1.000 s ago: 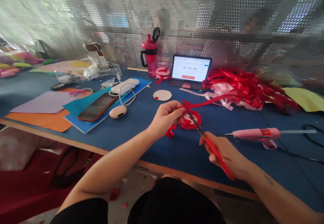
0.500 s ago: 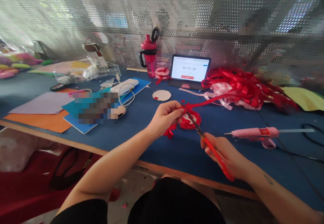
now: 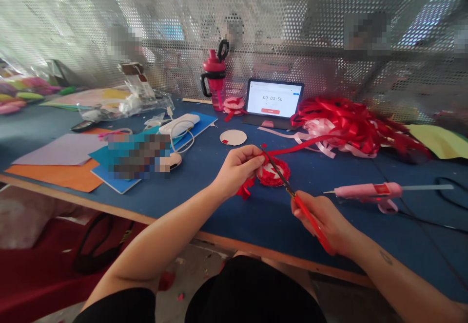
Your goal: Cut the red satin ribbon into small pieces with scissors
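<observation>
Blue felt covered the worktop (image 3: 226,206), which ran along a perforated metal screen (image 3: 292,21) at the back. Near the front edge, the person's left hand (image 3: 237,167) was pinched shut, fingertips gripping a red ribbon strip (image 3: 300,146) where it met a small red rosette (image 3: 272,173) lying flat on the worktop just beside that hand. The right hand (image 3: 325,220) was curled closed around the red handles of a pair of scissors (image 3: 288,189), whose blades angled up and to the left across the rosette, with their tips at the ribbon strip close to the left fingertips; the blades looked nearly together. From there the strip trailed back to the right into a loose pile of red and white ribbon (image 3: 347,123). A pink glue gun (image 3: 369,192) lay on its side to the right of the hands. Further back stood a tablet (image 3: 274,100) showing a timer, a pink drinks bottle (image 3: 214,79) to its left, and a white card disc (image 3: 233,137) lying flat between them and the hands. Coloured paper sheets (image 3: 62,150) were spread on the far left.
</observation>
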Action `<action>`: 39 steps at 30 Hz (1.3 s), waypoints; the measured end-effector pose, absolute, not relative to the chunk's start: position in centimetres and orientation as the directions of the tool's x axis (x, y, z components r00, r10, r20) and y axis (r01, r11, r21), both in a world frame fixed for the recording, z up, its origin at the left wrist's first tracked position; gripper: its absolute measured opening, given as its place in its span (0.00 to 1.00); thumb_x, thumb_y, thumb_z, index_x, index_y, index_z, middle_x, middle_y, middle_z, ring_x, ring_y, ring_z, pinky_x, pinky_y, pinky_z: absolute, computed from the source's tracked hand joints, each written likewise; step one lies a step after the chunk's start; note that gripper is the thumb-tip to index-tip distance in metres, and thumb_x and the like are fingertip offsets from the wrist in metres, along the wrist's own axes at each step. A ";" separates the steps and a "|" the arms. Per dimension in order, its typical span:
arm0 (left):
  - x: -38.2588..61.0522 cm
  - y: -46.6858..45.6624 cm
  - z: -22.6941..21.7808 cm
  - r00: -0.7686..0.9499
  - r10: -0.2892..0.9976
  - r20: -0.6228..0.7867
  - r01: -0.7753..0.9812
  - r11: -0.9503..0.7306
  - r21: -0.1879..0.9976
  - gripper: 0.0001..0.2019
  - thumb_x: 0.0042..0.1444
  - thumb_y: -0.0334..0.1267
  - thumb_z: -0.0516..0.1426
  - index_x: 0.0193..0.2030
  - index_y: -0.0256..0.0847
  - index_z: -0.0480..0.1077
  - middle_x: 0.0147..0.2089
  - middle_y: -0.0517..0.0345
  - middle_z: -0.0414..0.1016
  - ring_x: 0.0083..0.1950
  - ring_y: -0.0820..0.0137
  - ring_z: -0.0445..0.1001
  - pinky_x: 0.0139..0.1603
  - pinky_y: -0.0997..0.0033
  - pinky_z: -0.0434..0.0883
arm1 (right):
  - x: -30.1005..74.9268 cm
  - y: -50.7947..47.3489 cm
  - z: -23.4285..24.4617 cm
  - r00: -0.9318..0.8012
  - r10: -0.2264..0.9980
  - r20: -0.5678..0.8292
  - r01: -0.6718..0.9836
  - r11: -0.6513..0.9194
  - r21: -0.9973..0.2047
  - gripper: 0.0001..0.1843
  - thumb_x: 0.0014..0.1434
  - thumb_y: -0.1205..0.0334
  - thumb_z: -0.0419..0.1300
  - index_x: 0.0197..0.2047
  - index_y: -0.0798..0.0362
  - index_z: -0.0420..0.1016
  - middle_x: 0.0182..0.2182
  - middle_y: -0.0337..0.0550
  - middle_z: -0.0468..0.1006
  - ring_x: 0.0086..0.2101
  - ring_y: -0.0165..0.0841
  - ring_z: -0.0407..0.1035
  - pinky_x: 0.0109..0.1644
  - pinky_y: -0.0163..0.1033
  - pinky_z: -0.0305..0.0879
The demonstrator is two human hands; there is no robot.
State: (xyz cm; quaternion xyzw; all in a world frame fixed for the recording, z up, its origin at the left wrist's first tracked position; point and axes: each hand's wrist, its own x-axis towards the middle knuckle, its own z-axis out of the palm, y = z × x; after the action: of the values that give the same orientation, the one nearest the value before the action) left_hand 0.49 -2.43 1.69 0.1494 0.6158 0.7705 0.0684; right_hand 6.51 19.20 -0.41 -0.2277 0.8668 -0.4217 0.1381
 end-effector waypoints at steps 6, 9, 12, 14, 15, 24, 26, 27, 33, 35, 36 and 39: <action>0.4 -2.3 1.8 -0.953 0.245 0.177 0.105 -0.281 0.954 0.07 0.53 0.37 0.57 0.30 0.36 0.66 0.21 0.61 0.68 0.17 0.84 0.52 0.18 0.82 0.49 | 6.3 19.8 -0.3 -0.853 -0.521 0.005 -0.286 0.459 -0.842 0.28 0.59 0.32 0.46 0.38 0.52 0.61 0.18 0.32 0.60 0.19 0.27 0.55 0.23 0.33 0.50; 0.3 -2.3 1.6 -0.946 0.259 0.195 0.109 -0.314 0.943 0.04 0.53 0.34 0.56 0.35 0.36 0.69 0.25 0.59 0.71 0.20 0.83 0.56 0.21 0.81 0.54 | 6.3 20.1 -0.6 -0.852 -0.524 0.018 -0.273 0.414 -0.869 0.33 0.55 0.28 0.45 0.41 0.52 0.60 0.18 0.32 0.60 0.19 0.27 0.55 0.24 0.33 0.51; 0.2 -2.3 1.4 -0.951 0.241 0.193 0.115 -0.303 0.946 0.05 0.53 0.32 0.55 0.37 0.36 0.69 0.27 0.59 0.72 0.22 0.82 0.59 0.22 0.82 0.57 | 6.3 20.3 -0.9 -0.836 -0.545 0.057 -0.324 0.408 -0.854 0.35 0.56 0.27 0.43 0.44 0.53 0.61 0.20 0.34 0.63 0.20 0.28 0.56 0.25 0.34 0.53; 0.1 -2.2 1.4 -0.955 0.216 0.203 0.137 -0.288 0.948 0.04 0.54 0.33 0.56 0.37 0.36 0.68 0.27 0.59 0.73 0.22 0.82 0.61 0.23 0.82 0.59 | 6.4 20.3 -1.0 -0.824 -0.559 0.094 -0.380 0.422 -0.823 0.35 0.59 0.30 0.41 0.47 0.54 0.62 0.23 0.37 0.66 0.21 0.28 0.58 0.26 0.35 0.55; 0.1 -2.2 1.4 -0.955 0.208 0.212 0.148 -0.285 0.947 0.04 0.55 0.35 0.56 0.36 0.37 0.68 0.28 0.59 0.73 0.22 0.82 0.62 0.23 0.82 0.60 | 6.4 20.3 -1.0 -0.818 -0.563 0.114 -0.405 0.426 -0.809 0.35 0.60 0.31 0.40 0.48 0.54 0.62 0.24 0.38 0.66 0.22 0.29 0.59 0.27 0.35 0.56; -0.1 -2.4 1.4 -0.961 0.177 0.211 0.156 -0.284 0.946 0.12 0.56 0.44 0.58 0.33 0.40 0.60 0.21 0.63 0.72 0.13 0.84 0.55 0.13 0.83 0.49 | 6.3 20.1 -0.5 -0.818 -0.572 0.060 -0.397 0.485 -0.779 0.34 0.60 0.31 0.39 0.48 0.53 0.61 0.25 0.37 0.65 0.23 0.29 0.59 0.28 0.36 0.56; 0.0 -2.3 1.4 -0.960 0.178 0.218 0.163 -0.278 0.947 0.11 0.57 0.43 0.57 0.33 0.40 0.60 0.18 0.64 0.69 0.13 0.84 0.52 0.14 0.83 0.47 | 6.3 20.2 -0.6 -0.823 -0.567 0.028 -0.380 0.512 -0.770 0.35 0.59 0.29 0.39 0.48 0.52 0.61 0.24 0.36 0.65 0.21 0.29 0.57 0.26 0.35 0.54; 0.0 -2.3 1.4 -0.957 0.180 0.227 0.170 -0.287 0.943 0.10 0.57 0.42 0.56 0.33 0.39 0.61 0.19 0.64 0.69 0.14 0.84 0.52 0.15 0.83 0.47 | 6.3 20.2 -0.6 -0.827 -0.562 0.015 -0.370 0.524 -0.767 0.35 0.58 0.29 0.39 0.48 0.52 0.61 0.23 0.36 0.64 0.21 0.29 0.56 0.26 0.35 0.53; 0.1 -2.2 1.8 -0.941 0.148 0.304 0.235 -0.360 0.903 0.04 0.57 0.34 0.55 0.35 0.37 0.63 0.27 0.60 0.72 0.19 0.84 0.56 0.21 0.82 0.55 | 6.3 20.2 -0.8 -0.838 -0.546 -0.006 -0.366 0.569 -0.737 0.32 0.59 0.31 0.42 0.47 0.51 0.62 0.24 0.36 0.64 0.22 0.30 0.57 0.26 0.35 0.53; 0.1 -2.2 1.8 -0.941 0.149 0.303 0.236 -0.348 0.907 0.04 0.57 0.34 0.55 0.34 0.37 0.63 0.28 0.59 0.74 0.20 0.84 0.58 0.22 0.82 0.56 | 6.3 20.2 -0.7 -0.834 -0.552 -0.005 -0.383 0.585 -0.715 0.29 0.60 0.34 0.45 0.47 0.51 0.62 0.25 0.38 0.66 0.23 0.31 0.58 0.28 0.36 0.54; 0.2 -2.2 1.7 -0.942 0.157 0.296 0.230 -0.340 0.912 0.05 0.57 0.35 0.56 0.34 0.36 0.63 0.28 0.58 0.74 0.20 0.84 0.59 0.22 0.82 0.56 | 6.2 20.2 -0.7 -0.832 -0.555 -0.007 -0.389 0.593 -0.705 0.27 0.60 0.35 0.46 0.46 0.51 0.62 0.25 0.38 0.66 0.23 0.31 0.59 0.28 0.36 0.54; 0.3 -2.2 1.6 -0.945 0.186 0.267 0.199 -0.319 0.927 0.08 0.56 0.38 0.58 0.33 0.37 0.62 0.28 0.57 0.75 0.19 0.83 0.59 0.19 0.82 0.54 | 6.2 20.2 -0.5 -0.831 -0.556 -0.022 -0.392 0.613 -0.686 0.26 0.58 0.37 0.48 0.45 0.52 0.62 0.25 0.39 0.67 0.23 0.32 0.59 0.28 0.36 0.54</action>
State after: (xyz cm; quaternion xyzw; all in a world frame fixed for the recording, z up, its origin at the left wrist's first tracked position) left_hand 0.26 -2.22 1.57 0.1652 0.5834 0.7952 -0.0041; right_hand 6.22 20.24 -0.53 -0.2660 0.8903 -0.3505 0.1171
